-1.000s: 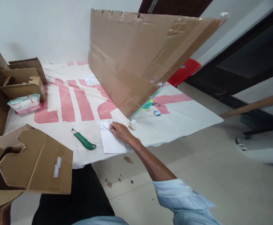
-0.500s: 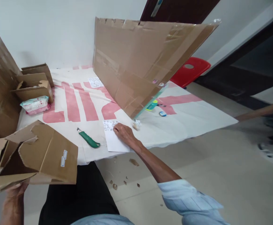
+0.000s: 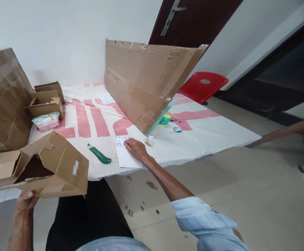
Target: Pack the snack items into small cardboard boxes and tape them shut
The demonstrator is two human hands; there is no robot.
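My right hand (image 3: 137, 149) rests on a white sticker sheet (image 3: 126, 157) near the table's front edge, fingertips pinched at the small stickers printed along its top. My left hand (image 3: 26, 199) grips the underside of a torn, folded cardboard box (image 3: 50, 167) held in front of the table at the lower left; a white label sits on its flap. A green-handled utility knife (image 3: 99, 156) lies on the cloth between the box and the sheet.
A large cardboard sheet (image 3: 144, 80) stands tilted on the white-and-pink cloth (image 3: 206, 134). More cardboard boxes (image 3: 46, 101) and a wipes pack (image 3: 46, 120) sit at the left. A tape roll (image 3: 164, 120), a red stool (image 3: 203, 87), and cardboard scraps (image 3: 152, 184) on the floor.
The cardboard box has come further into view with my left hand under it. My right hand stays on the sticker sheet. The view has tilted up and back.
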